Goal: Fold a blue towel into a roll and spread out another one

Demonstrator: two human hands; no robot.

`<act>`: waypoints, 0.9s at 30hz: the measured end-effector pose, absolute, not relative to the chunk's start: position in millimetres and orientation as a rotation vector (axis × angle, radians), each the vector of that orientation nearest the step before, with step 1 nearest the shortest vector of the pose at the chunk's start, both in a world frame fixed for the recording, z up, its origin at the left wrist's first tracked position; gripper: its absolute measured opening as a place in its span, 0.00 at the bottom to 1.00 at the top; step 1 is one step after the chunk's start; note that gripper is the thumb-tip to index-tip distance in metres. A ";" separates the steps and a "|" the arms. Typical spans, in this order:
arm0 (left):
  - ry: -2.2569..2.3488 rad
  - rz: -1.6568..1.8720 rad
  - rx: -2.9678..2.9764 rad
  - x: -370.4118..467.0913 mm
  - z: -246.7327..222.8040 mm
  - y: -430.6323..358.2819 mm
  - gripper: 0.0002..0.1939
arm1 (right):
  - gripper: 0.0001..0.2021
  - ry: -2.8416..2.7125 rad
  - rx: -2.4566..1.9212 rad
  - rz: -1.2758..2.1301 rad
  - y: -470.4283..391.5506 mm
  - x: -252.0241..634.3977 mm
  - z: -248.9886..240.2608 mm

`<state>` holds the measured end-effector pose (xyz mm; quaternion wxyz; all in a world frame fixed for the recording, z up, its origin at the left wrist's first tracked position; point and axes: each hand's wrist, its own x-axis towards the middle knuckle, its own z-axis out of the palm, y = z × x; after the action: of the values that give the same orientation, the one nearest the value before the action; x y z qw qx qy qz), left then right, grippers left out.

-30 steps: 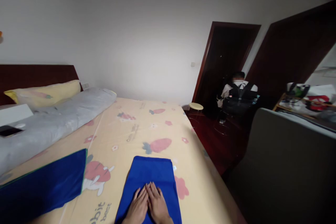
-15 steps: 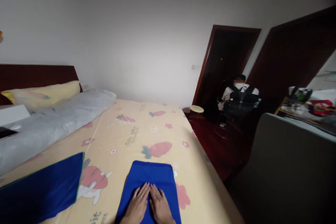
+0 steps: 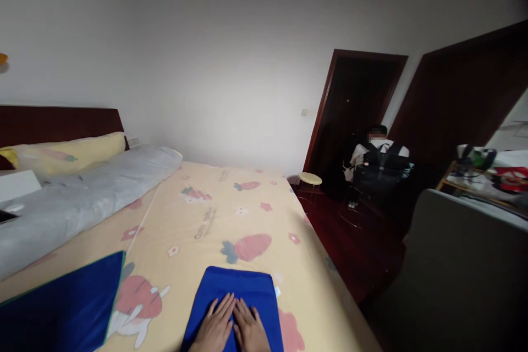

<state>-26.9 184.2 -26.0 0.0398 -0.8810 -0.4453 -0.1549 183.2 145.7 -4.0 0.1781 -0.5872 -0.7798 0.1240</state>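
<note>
Blue folded cloth towel [image 3: 239, 291] lies near the foot of a pale yellow printed bedsheet [image 3: 214, 214].
Left hand [image 3: 215, 328] and right hand [image 3: 248, 330] press flat on it, touching, fingers outstretched, gripping nothing.

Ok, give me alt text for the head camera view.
Both hands, left hand and right hand, lie flat side by side on a folded blue towel on a yellow cartoon-print bed. A darker blue cloth lies left.
</note>
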 end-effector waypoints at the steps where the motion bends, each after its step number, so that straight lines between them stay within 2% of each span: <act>1: -1.291 -0.474 -2.763 -21.4 -24.8 187.4 0.31 | 0.24 -2.257 -1.583 0.391 149.7 177.2 -4.1; 3: -1.319 -0.426 -2.833 -16.8 -18.2 196.6 0.30 | 0.23 -2.270 -1.572 0.402 158.9 177.2 -4.2; 6: -1.642 -0.286 -2.806 -25.4 -1.4 214.0 0.27 | 0.26 -2.132 -1.810 0.298 172.8 204.8 -4.9; 11: -2.049 -0.128 -2.567 -42.3 17.1 233.5 0.30 | 0.31 -1.958 -2.099 0.217 186.2 250.7 -9.9; 16: -1.954 -0.200 -2.525 -13.5 9.4 230.9 0.29 | 0.29 -1.910 -2.136 0.154 197.0 218.6 -9.6; 21: -1.692 -0.251 -2.788 11.5 -5.1 229.4 0.28 | 0.24 -2.237 -1.637 0.309 201.1 185.1 -3.1; 24: -1.777 -0.264 -2.746 -1.8 -9.0 237.7 0.27 | 0.28 -2.163 -1.785 0.315 202.2 202.7 -1.2; 27: -2.000 -0.275 -2.522 -18.5 -9.2 247.5 0.31 | 0.34 -1.999 -2.036 0.254 205.2 232.1 -5.7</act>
<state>-18.5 247.5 -9.2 -0.0441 -0.7799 -0.6185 -0.0850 232.1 205.2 -5.7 0.1379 -0.7040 -0.6911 0.0880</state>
